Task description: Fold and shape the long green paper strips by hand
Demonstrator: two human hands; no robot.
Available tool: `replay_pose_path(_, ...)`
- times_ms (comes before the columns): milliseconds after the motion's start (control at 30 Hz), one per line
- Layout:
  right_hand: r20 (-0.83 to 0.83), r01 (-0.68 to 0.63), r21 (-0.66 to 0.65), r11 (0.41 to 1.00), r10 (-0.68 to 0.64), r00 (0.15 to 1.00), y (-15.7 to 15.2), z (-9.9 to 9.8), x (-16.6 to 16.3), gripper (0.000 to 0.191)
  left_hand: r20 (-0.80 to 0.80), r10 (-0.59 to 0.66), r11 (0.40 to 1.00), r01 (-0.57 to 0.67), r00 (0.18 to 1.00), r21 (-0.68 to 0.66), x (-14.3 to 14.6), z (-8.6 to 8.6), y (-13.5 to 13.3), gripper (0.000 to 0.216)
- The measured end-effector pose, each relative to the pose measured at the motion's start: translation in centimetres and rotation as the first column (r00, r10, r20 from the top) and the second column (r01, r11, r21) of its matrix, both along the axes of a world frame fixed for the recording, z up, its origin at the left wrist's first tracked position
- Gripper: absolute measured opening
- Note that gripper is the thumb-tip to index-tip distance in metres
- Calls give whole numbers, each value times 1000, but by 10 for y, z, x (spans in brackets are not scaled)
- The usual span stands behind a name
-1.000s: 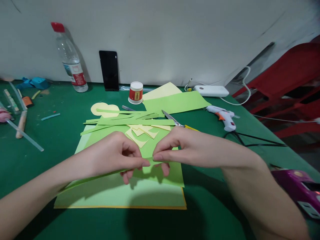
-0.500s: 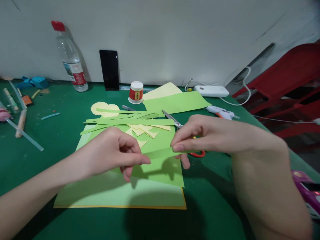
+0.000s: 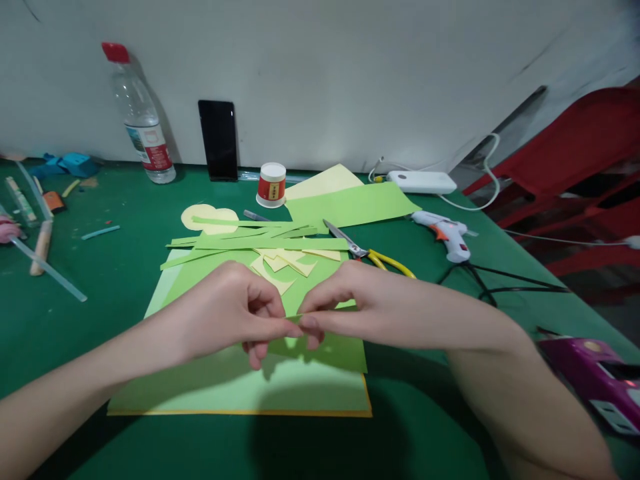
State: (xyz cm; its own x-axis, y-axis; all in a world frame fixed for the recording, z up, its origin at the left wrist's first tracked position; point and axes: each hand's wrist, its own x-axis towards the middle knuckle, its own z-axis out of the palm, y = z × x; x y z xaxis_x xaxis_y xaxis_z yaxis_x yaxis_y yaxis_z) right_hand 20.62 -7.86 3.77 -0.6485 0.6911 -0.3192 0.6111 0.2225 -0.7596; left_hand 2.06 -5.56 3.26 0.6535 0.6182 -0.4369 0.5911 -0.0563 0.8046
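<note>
My left hand (image 3: 227, 313) and my right hand (image 3: 360, 303) meet fingertip to fingertip over the table, both pinching a narrow green paper strip (image 3: 345, 305) whose short end shows beside my right thumb. Below them lies a stack of green paper sheets (image 3: 310, 393) with an orange edge. Several cut green strips (image 3: 260, 241) and pale yellow scraps (image 3: 290, 263) lie just beyond my hands. Yellow-handled scissors (image 3: 367, 252) rest to the right of the strips.
On the green table (image 3: 125, 267): a water bottle (image 3: 140, 120), a black phone (image 3: 218, 140) against the wall, a small red-and-white jar (image 3: 271, 185), a glue gun (image 3: 447, 233) with cable, a white power bank (image 3: 423, 181), glue sticks (image 3: 45, 267) left, a purple device (image 3: 595, 373) right.
My right hand had slid right along the strip half a second ago; now it is back at my left fingertips. The scissors' handles show again.
</note>
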Motion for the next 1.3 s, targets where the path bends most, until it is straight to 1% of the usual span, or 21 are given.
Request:
replay_pose_path(67,-45,13,-31,999,-15,999,0,-1,-4,29,16,2,999,-3,1000,46,0,-2,0,25)
replay_pose_path(133,-66,11,-35,999,-13,998,1,2,-3,28,50,15,992,-22,999,125,-1,-3,1,28)
replay_pose_path(267,-49,19,-19,1000,-20,999,7,10,14,29,107,49,954,-78,993,290,-6,-2,5,31)
replay_pose_path(367,-33,31,-42,999,-33,999,12,13,28,30,113,87,939,-119,990,324,-9,0,8,29)
replay_pose_path(467,9,7,-78,997,-6,1000,17,12,35,31,87,74,963,-94,993,253,-9,1,10,24)
replay_pose_path(567,57,-12,-101,995,18,998,18,11,35,31,54,43,992,-49,998,120,-7,3,11,22)
replay_pose_path(667,104,-20,-100,995,30,994,16,11,31,31,10,34,999,-34,999,-5,-6,5,13,20)
replay_pose_path(767,99,-40,-88,995,49,994,14,9,23,30,-3,26,996,-26,1000,-80,-7,3,15,19)
replay_pose_path(900,1,-24,-85,996,24,1000,11,3,10,25,52,-59,982,67,997,-174,-8,-7,16,13)
replay_pose_path(1000,-31,-19,-123,992,15,999,9,-3,2,29,61,-102,982,111,993,-154,-6,-13,16,17)
replay_pose_path(1033,-33,-11,-140,990,6,999,9,-4,0,29,68,-104,983,113,992,-145,-6,-14,15,17)
replay_pose_path(1100,-34,5,-159,987,-11,999,8,-6,-2,28,87,-97,978,111,991,-175,-5,-16,14,16)
replay_pose_path(1200,-35,-19,-158,987,14,999,8,-4,-1,28,121,-70,950,103,990,-293,-5,-15,13,16)
replay_pose_path(1300,-26,-60,-154,986,57,998,9,1,5,30,148,-93,925,141,985,-353,-7,-12,13,17)
